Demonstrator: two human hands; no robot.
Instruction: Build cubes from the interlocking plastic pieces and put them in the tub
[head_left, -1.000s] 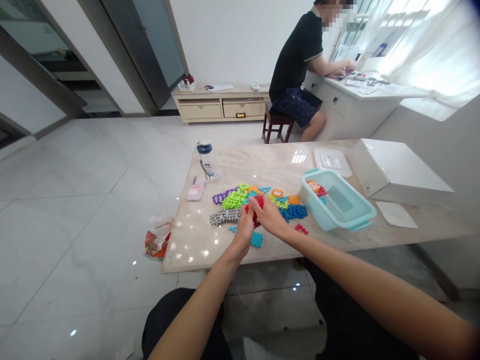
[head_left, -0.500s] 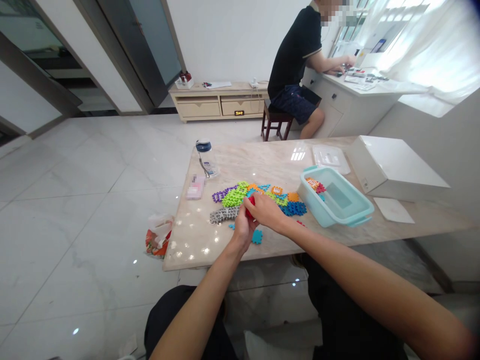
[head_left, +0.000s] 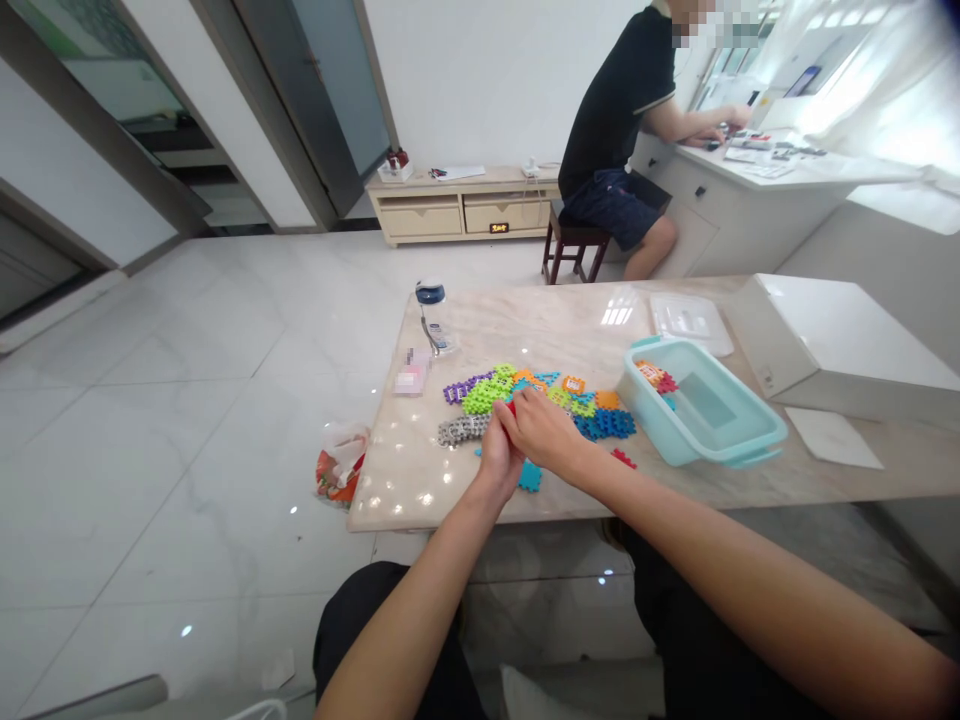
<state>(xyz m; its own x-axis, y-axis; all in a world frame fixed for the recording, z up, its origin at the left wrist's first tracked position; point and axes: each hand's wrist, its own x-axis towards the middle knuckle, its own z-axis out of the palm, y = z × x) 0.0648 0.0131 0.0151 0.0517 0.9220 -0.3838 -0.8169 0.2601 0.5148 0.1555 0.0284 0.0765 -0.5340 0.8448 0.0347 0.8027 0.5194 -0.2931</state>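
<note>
The left hand (head_left: 501,455) and right hand (head_left: 543,426) grip a red plastic piece (head_left: 511,407) mid-frame, over the shiny pale stone counter (head_left: 540,325). From far away, I see only a bit. Squeezed crooked, it could pop out onto the bumpy lime-green plastic pieces (head_left: 486,394).

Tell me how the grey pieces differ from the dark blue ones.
The grey pieces are muted in colour; the dark blue pieces are vivid. The grey pieces lie to the left of the left hand, while the dark blue pieces lie to the right of the right hand. The dark blue pieces are near the tub; the grey ones are farther from it. Both lie on the table.
</note>
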